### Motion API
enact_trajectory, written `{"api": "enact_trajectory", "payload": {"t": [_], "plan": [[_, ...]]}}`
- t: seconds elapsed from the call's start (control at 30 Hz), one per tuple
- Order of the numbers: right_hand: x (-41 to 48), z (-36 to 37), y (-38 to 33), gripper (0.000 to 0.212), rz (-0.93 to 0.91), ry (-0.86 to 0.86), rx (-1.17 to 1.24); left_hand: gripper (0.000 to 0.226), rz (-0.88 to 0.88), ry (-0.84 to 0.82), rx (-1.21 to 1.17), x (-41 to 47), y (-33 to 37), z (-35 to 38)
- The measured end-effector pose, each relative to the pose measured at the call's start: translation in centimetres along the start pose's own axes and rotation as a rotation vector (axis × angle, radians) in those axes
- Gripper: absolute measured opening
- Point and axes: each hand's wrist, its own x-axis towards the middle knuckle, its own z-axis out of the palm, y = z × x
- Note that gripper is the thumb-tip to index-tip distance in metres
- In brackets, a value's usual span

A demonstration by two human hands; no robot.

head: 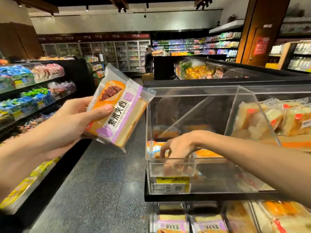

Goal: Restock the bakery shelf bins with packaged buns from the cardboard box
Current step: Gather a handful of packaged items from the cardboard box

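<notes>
One purple-rice bun packet (117, 108) is pinched in my left hand (67, 125) beside the clear bin (149, 125), thumb on front, fingers behind; right hand (178, 146) is inside it, fingers curled over stocked packets (207, 153), grip unclear; I judge mid-restock, next lay it in flat.

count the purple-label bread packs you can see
3 purple-label packs: one in the left hand, two side by side below the clear bin. More may be hidden behind them.

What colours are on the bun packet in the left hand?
The bun packet is orange and purple; head view shows it.
</notes>
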Motion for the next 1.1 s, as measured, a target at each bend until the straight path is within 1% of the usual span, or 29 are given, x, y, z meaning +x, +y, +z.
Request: {"api": "enact_trajectory", "payload": {"t": [0.03,0.07,0.1,0.17,0.23,0.27,0.37,0.4,0.43,0.5,0.6,0.67,0.7,0.73,0.77,0.83,0.9,0.93,0.97,1.0,1.03,1.07,1.1], "plan": [[0.0,0.0,0.1,0.055,-0.002,-0.028,0.07,0.035,-0.013,0.019,-0.017,0.0,-0.2,-0.2],[-0.1,0.0,0.3,0.055,-0.01,-0.015,0.058,0.033,-0.026,0.032,-0.026,0.0,-0.3,-0.3],[0.3,0.1,0.6,0.056,0.004,0.011,-0.035,0.032,-0.042,0.041,-0.024,0.0,-0.6,-0.3],[1.1,0.6,0.8,0.056,0.063,0.008,-0.237,0.031,-0.061,0.042,-0.015,-0.1,-1.1,-0.3],[2.2,1.2,0.9,0.052,0.127,-0.014,-0.286,0.027,-0.068,0.038,-0.017,-0.2,-1.5,-0.1],[2.4,1.4,0.6,0.046,0.137,-0.007,-0.306,0.023,-0.069,0.038,-0.02,-0.2,-1.6,0.0],[2.3,1.3,-0.2,0.035,0.089,0.073,-0.421,0.02,-0.072,0.041,-0.041,-0.1,-1.8,0.4],[2.2,1.2,-0.2,0.038,0.045,0.089,-0.402,0.021,-0.072,0.04,-0.048,-0.2,-1.9,0.5],[2.2,1.1,0.0,0.045,0.024,0.104,-0.33,0.021,-0.07,0.036,-0.054,-0.2,-2.0,0.7],[2.0,0.8,0.5,0.047,-0.008,0.119,-0.097,0.021,-0.071,0.02,-0.059,-0.3,-2.1,0.9],[1.7,0.5,1.4,0.044,-0.009,-0.023,0.254,0.023,-0.072,-0.007,-0.045,-0.5,-2.2,1.3],[1.3,0.5,1.8,0.043,-0.015,-0.105,0.374,0.024,-0.073,-0.029,-0.047,-0.7,-2.2,1.6],[1.0,0.4,2.1,0.04,-0.03,-0.09,0.401,0.023,-0.072,-0.04,-0.049,-0.7,-2.0,1.8],[0.5,0.2,2.2,0.036,-0.052,-0.038,0.435,0.023,-0.072,-0.052,-0.05,-0.8,-1.8,2.0],[-0.2,0.0,2.1,0.03,-0.074,0.058,0.5,0.023,-0.068,-0.065,-0.044,-0.8,-1.5,2.2],[-2.3,-0.6,1.4,0.021,-0.123,0.316,0.73,0.026,-0.058,-0.103,-0.017,-0.7,-0.9,2.6],[-5.4,-1.2,0.0,0.033,-0.204,0.593,0.9,0.03,-0.049,-0.157,0.006,-0.6,-0.1,3.2],[-7.2,-1.4,-1.0,0.042,-0.257,0.691,0.961,0.031,-0.04,-0.186,0.018,-0.6,0.4,3.5],[-9.2,-1.3,-1.9,0.05,-0.313,0.742,0.992,0.033,-0.028,-0.217,0.037,-0.5,0.8,3.9],[-11.2,-0.9,-2.7,0.055,-0.38,0.739,0.984,0.035,-0.014,-0.25,0.062,-0.5,1.2,4.3],[-12.9,-0.1,-3.3,0.056,-0.434,0.716,0.939,0.037,0.001,-0.286,0.088,-0.5,1.5,4.8],[-14.5,0.8,-3.9,0.049,-0.468,0.709,0.887,0.04,0.011,-0.328,0.106,-0.7,1.9,5.4],[-15.7,1.8,-4.1,0.037,-0.48,0.726,0.836,0.042,0.019,-0.372,0.113,-0.9,2.2,6.0]]}}
